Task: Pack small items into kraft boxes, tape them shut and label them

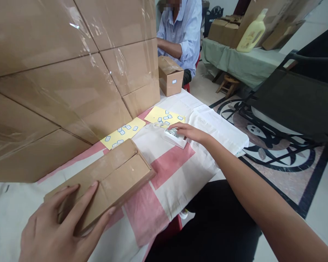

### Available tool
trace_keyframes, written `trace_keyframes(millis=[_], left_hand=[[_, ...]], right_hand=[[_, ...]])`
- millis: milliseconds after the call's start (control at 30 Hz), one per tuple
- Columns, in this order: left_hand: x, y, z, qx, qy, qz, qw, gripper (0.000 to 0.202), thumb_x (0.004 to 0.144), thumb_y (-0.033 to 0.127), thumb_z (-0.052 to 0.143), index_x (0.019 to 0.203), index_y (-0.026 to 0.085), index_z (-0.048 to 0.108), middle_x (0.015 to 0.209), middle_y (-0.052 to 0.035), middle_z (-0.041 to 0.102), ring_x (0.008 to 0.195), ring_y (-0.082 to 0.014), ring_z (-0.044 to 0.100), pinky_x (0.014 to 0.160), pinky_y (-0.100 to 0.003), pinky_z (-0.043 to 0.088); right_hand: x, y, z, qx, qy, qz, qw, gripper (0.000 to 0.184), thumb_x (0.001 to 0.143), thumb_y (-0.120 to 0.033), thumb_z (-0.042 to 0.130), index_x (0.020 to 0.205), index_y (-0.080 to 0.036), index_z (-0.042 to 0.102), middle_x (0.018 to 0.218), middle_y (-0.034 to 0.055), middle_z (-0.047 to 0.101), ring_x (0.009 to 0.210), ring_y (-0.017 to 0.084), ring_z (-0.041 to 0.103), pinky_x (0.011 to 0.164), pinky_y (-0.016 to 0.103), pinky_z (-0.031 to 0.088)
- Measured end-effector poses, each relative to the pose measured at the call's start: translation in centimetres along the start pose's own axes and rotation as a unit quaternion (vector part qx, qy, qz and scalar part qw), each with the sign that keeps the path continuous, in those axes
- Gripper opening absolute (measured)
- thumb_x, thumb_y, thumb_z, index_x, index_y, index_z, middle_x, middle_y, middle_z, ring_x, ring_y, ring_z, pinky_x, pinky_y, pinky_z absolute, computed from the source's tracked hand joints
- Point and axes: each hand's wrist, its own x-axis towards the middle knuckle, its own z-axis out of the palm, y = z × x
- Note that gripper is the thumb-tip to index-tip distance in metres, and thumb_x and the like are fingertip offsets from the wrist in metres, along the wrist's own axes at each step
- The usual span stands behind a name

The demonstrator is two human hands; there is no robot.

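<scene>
A long closed cardboard box [117,171] lies at a slant on the cloth-covered table. My left hand [62,222] is at its near end, fingers spread over the top and the thumb along the side edge, holding it. Farther off, my right hand [187,131] reaches over a small white object that looks like a tape dispenser [177,142]. Its fingers curl onto the top, hiding part of it. Beside them lie two yellow sheets, the left sheet [138,125] and the right sheet [150,114], both bearing several small blue-edged white labels.
Large taped cartons [71,83] stand stacked along the table's left side. Beyond them a person [180,36] sits near a smaller labelled box [175,85]. White cloth [221,125] lies at the table's right end. A dark chair [292,94] stands on the floor at right.
</scene>
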Motion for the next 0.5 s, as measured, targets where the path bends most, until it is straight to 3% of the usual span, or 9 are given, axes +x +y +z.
trace_keyframes(millis=[167,333,500], left_hand=[[-0.1,0.0,0.0,0.007,0.001,-0.005,1.000,0.063,0.087,0.054,0.066,0.147,0.040,0.050,0.148,-0.0114,0.050,0.126,-0.0432,0.054,0.105,-0.064,0.042],[-0.2,-0.2,-0.2,0.022,-0.015,-0.002,1.000,0.066,0.086,0.055,0.067,0.148,0.040,0.049,0.148,-0.0123,0.049,0.124,-0.0450,0.055,0.101,-0.066,0.044],[-0.2,-0.3,-0.2,0.005,-0.004,0.000,1.000,0.067,0.087,0.051,0.068,0.149,0.044,0.045,0.149,-0.0098,0.049,0.127,-0.0429,0.054,0.105,-0.066,0.042]], right_hand=[[0.3,-0.8,0.0,-0.031,0.029,0.020,0.999,0.038,0.089,-0.028,0.043,0.107,-0.023,0.076,0.128,0.0067,0.064,0.106,0.025,0.057,0.082,0.036,0.052],[1.1,-0.6,-0.3,-0.019,0.022,0.014,0.999,0.033,0.087,-0.025,0.048,0.101,-0.023,0.078,0.125,0.0052,0.067,0.113,0.026,0.058,0.096,0.040,0.049],[1.2,-1.5,0.4,-0.046,0.061,-0.003,0.997,0.026,0.089,-0.028,0.055,0.089,-0.023,0.080,0.131,0.0064,0.066,0.124,0.031,0.056,0.105,0.046,0.049]])
